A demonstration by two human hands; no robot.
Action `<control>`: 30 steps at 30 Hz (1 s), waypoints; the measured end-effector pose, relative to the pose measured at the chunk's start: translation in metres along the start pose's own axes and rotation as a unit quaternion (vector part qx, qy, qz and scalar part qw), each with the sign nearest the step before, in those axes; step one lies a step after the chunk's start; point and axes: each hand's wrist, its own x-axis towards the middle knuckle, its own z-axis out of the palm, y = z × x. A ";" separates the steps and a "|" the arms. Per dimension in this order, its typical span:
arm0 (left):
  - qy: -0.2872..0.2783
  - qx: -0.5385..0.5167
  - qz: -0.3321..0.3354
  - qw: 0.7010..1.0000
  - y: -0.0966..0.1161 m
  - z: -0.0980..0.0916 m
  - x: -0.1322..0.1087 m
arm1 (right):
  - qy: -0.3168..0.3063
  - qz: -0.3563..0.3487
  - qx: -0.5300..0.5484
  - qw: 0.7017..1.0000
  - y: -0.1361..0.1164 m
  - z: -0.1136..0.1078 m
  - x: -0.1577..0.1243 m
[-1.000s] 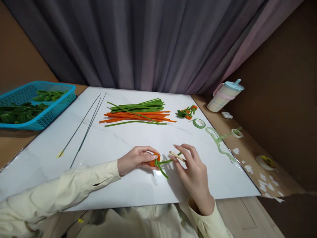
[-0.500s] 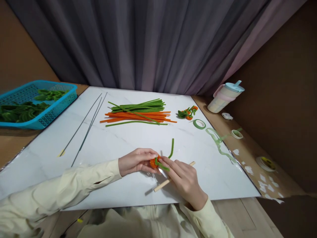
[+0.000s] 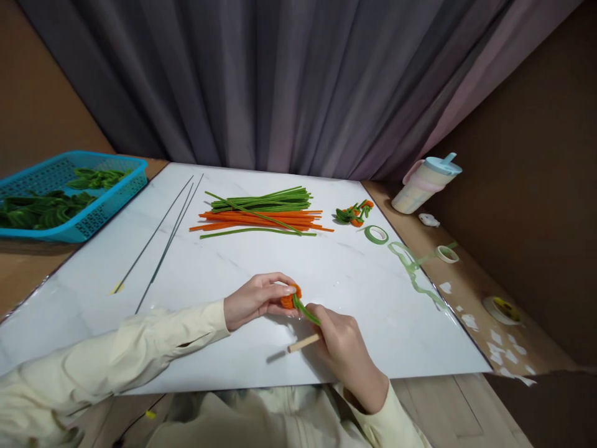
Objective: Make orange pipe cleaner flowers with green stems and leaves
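My left hand [image 3: 259, 301] pinches a small orange pipe-cleaner coil [image 3: 289, 299] just above the white marble board [image 3: 224, 274]. A green pipe cleaner [image 3: 306, 310] runs from the coil down into my right hand [image 3: 342, 351]. That hand is closed round the green strand and a short wooden stick [image 3: 302, 343], whose pale end pokes out to the left. Both wrists rest near the board's front edge.
A pile of green and orange pipe cleaners [image 3: 261, 214] lies mid-board, with thin wires [image 3: 163, 239] to its left. Finished small pieces [image 3: 354, 213] and green tape rolls [image 3: 375, 234] sit right. A blue basket [image 3: 60, 199] stands far left, a lidded cup [image 3: 422, 183] far right.
My right hand moved from open beside the coil to closed on the green strand, pulling it down toward me. The stick swung round inside that hand. My left hand stayed put.
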 end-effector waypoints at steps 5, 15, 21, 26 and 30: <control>0.023 -0.023 0.003 0.999 0.003 -0.002 0.001 | -0.020 0.031 -0.057 0.998 0.001 -0.006 -0.004; -0.047 -0.027 -0.013 0.998 0.003 -0.003 -0.001 | -0.074 0.105 0.068 0.989 -0.007 -0.014 -0.009; -0.030 -0.045 -0.004 0.999 0.004 -0.006 0.001 | -0.018 0.090 0.101 0.991 -0.010 -0.014 -0.005; -0.048 -0.039 -0.020 0.998 0.002 -0.006 0.001 | 0.020 0.076 0.101 0.992 -0.009 -0.009 -0.001; -0.065 -0.020 -0.014 0.998 -0.001 -0.004 -0.001 | 0.035 0.082 0.110 0.990 -0.010 -0.008 0.006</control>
